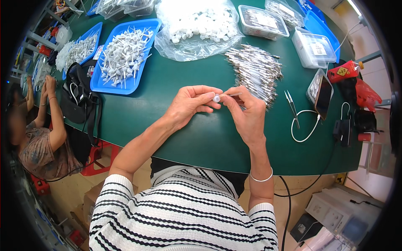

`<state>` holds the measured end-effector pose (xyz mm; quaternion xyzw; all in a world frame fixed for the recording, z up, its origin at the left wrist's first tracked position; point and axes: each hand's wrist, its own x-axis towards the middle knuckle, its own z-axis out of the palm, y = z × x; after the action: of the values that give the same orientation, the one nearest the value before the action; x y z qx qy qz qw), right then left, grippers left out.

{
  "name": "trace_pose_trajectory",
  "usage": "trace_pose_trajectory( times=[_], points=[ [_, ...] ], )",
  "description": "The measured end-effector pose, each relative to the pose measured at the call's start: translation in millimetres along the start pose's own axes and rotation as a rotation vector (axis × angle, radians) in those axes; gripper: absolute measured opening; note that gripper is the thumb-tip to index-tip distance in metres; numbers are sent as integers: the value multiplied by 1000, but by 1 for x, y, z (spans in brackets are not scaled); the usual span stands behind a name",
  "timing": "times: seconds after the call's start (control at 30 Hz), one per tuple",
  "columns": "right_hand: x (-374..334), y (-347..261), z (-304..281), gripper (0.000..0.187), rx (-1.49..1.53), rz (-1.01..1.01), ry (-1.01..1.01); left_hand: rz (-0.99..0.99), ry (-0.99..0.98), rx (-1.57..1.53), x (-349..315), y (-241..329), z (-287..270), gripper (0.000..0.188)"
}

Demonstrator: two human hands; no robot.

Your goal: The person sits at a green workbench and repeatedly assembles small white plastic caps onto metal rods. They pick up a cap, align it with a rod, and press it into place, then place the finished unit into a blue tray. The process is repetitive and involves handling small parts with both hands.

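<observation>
Above the near part of the green table, my two hands meet fingertip to fingertip. Between the thumb and fingers of my left hand (187, 105) is a small round white plastic cap (216, 98). My right hand (248, 115) pinches a thin metal rod (232, 94), one end close to the cap; whether it has entered the cap is hidden by the fingers. Just beyond my right hand lies a wide pile of thin metal-and-white rods (255, 73). A clear bag of white caps (201, 29) sits farther back.
Left of the bag, a blue tray (136, 85) holds white pieces with stems. Metal tweezers (292, 106), a white cable (303, 140) and a phone (323, 98) lie at right. A black bag (75, 104) and a co-worker (46, 138) are at left.
</observation>
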<state>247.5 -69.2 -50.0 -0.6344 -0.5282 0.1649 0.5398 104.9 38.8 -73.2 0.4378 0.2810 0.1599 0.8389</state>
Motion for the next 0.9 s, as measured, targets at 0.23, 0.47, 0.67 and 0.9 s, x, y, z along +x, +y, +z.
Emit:
trace_pose_trajectory(
  times=[0.23, 0.47, 0.67, 0.9],
  points=[
    [0, 1, 1, 6, -6, 1, 17, 10, 2, 18, 0, 0, 0, 26],
    [1, -5, -2, 6, -52, -29, 2, 35, 9, 39, 1, -2, -2, 26],
    [1, -2, -1, 6, -63, -90, -7, 44, 5, 44, 1, -2, -2, 26],
    [0, -1, -2, 6, -26, -46, -40, 9, 5, 37, 1, -2, -2, 27]
  ],
)
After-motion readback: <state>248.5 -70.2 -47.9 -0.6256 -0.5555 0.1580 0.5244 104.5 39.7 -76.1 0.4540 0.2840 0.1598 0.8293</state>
